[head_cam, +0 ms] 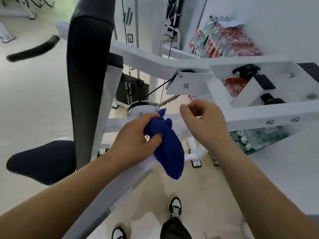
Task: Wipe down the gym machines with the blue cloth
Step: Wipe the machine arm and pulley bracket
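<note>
Bunching it up looks like the way to go: the blue cloth [170, 152] is soft, light and floppy, so I'd take a fistful, not a corner pinch. Left hand [136, 135] grips it wadded near its top, with the tail hanging over the lower white bar of the gym machine [155, 57]. Right hand [205, 121] hovers just beside, fingers loosely curled, holding nothing I can see. Count: one cloth, one machine up close, one seat pad [43, 161], one back pad [88, 75].
</note>
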Available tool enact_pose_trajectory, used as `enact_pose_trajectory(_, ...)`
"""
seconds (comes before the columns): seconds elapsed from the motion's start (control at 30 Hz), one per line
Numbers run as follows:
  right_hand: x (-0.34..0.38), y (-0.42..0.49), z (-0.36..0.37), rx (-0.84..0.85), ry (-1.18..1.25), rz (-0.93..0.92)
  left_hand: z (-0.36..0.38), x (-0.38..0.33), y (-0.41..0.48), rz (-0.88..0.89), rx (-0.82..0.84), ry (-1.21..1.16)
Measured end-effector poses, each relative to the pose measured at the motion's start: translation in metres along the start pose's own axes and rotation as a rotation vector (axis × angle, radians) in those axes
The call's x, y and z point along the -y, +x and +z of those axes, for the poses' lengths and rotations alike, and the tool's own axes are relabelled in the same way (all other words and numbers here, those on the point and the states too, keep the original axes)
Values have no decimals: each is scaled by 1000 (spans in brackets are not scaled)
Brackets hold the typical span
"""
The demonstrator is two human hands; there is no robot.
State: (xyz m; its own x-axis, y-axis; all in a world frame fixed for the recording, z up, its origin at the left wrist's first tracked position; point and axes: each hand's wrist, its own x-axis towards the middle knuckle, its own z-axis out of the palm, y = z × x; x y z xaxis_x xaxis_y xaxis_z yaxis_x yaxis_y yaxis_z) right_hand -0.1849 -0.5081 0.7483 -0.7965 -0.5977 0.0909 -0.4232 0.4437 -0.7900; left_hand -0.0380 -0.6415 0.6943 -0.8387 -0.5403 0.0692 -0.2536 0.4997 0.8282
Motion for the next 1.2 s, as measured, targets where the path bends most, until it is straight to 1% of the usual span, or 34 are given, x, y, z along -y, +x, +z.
enact_pose_trajectory(0.07,-25,41,-4,9,-82,-43,3,1,24,-106,-70,20)
enact_pose_trajectory(0.13,-48,78,-1,69,-170,-87,4,6,49,-228,-117,88)
enact_pose_trajectory(0.2,-61,109,4,103,-254,-173,5,14,70,-357,-140,182)
enact_pose_trajectory(0.3,-70,142,13,48,-377,-347,4,31,85,-494,-156,320)
enact_pose_trajectory(0.37,-73,153,17,-8,-451,-410,3,43,88,-553,-149,391)
enact_pose_trajectory(0.5,-78,155,21,-78,-501,-442,5,77,99,-623,-190,530)
enact_pose_trajectory(0.57,-74,158,23,-55,-543,-500,8,94,107,-630,-189,627)
enact_pose_trajectory(0.63,-70,162,28,1,-585,-554,16,107,112,-660,-122,713)
enact_pose_trajectory(0.7,-66,163,32,9,-627,-541,27,118,113,-717,-30,778)
enact_pose_trajectory(0.77,-64,164,34,0,-644,-518,36,129,112,-732,19,814)
enact_pose_trajectory(0.83,-65,165,37,-15,-652,-522,43,138,114,-703,48,849)
enact_pose_trajectory(0.93,-67,168,47,-79,-636,-527,51,143,123,-613,124,1009)
enact_pose_trajectory(0.97,-66,170,51,-126,-602,-521,52,142,124,-595,139,1024)
enact_pose_trajectory(1.03,-63,170,58,-174,-547,-475,47,145,117,-587,151,957)
enact_pose_trajectory(1.1,-60,169,65,-186,-500,-441,36,156,108,-614,54,908)
enact_pose_trajectory(1.13,-59,170,68,-196,-485,-439,32,163,105,-629,21,928)
enact_pose_trajectory(1.2,-57,170,70,-221,-467,-439,35,165,106,-671,64,984)
